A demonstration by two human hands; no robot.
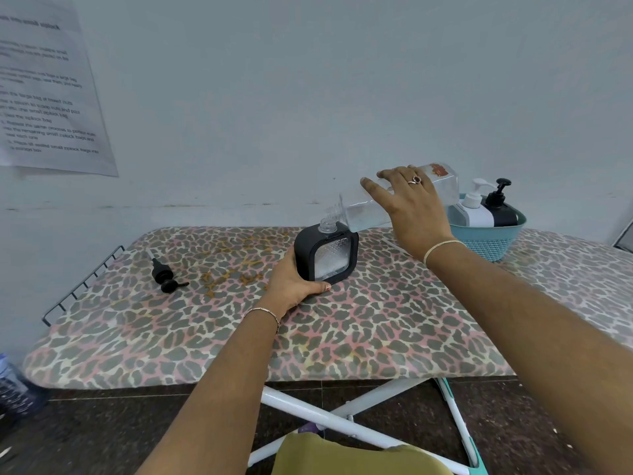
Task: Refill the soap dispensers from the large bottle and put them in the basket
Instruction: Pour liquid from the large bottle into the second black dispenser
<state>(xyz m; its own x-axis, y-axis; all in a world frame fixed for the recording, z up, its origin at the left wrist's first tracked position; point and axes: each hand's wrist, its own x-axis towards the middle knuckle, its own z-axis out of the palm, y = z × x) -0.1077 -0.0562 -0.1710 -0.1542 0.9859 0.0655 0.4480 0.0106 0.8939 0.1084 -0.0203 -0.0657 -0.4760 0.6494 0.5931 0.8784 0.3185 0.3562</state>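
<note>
pouring is under way on the leopard-print tabletop [342,330], which is really a padded ironing board on crossed white legs. going down in size from there: the large bottle [370,209] is the biggest thing i'm handling. it's clear, tipped nearly flat, and its open neck sits just above the mouth of the dispenser. my right hand [411,207] is wrapped over its top, clamped on it.

next is the teal basket [493,240] at the far right of the tabletop. it already carries two finished dispensers with pumps on, a white dispenser [471,212] and a dark dispenser [501,212], standing side by side. so i judge two are done and stowed.

then the black square dispenser [327,257] near the middle of the tabletop, upright, its clear neck open. my left hand [294,279] is closed around its left side and lower edge to steady it. through its textured window i can't tell how full it is, and i can't make out a stream of soap between the two mouths.

smallest is the black pump top [164,274], lying on its side well to the left, apart from everything.

what's left, as i read it: finish filling this one, set the big bottle down, screw the pump back on, and put the dispenser in the basket with the other two.
</note>
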